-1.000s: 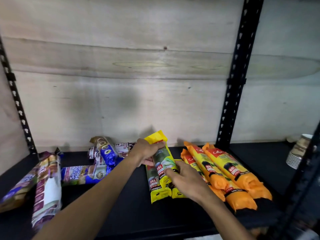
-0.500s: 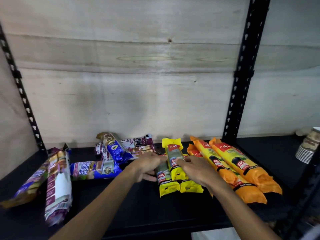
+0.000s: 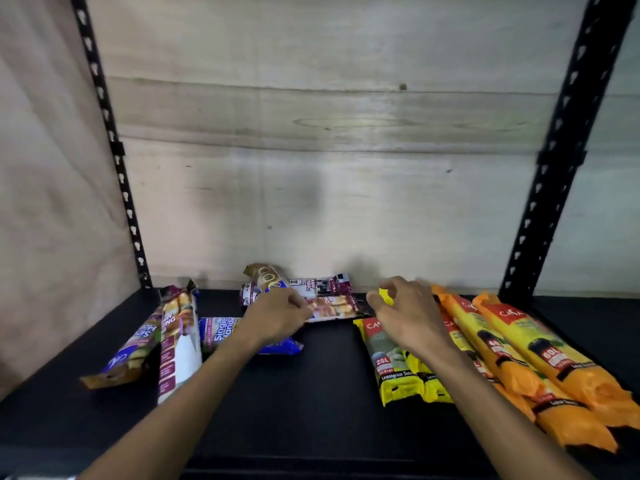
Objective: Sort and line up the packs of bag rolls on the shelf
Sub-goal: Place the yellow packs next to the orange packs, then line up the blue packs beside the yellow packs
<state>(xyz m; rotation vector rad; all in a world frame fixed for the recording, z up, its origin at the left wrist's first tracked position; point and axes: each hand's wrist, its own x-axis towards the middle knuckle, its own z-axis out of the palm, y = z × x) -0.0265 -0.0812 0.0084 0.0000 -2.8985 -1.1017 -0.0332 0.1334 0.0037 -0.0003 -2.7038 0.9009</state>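
Two yellow 25L packs lie side by side on the black shelf, with three orange 60L packs lined up to their right. My right hand hovers over the far end of the second yellow pack, fingers arched apart; the pack's yellow tip shows between thumb and forefinger. My left hand is at the left end of a maroon pack, fingers loosely curled, gripping nothing that I can see. Partly under that hand lies a blue pack.
More mixed packs lie at the back and in a loose heap at the left. Black perforated uprights stand at the back left and back right. A plywood wall closes the back and the left side.
My left hand has left the yellow packs and moved left to the maroon pack. My right hand has opened over the yellow packs, which now lie flat. The view has shifted left.
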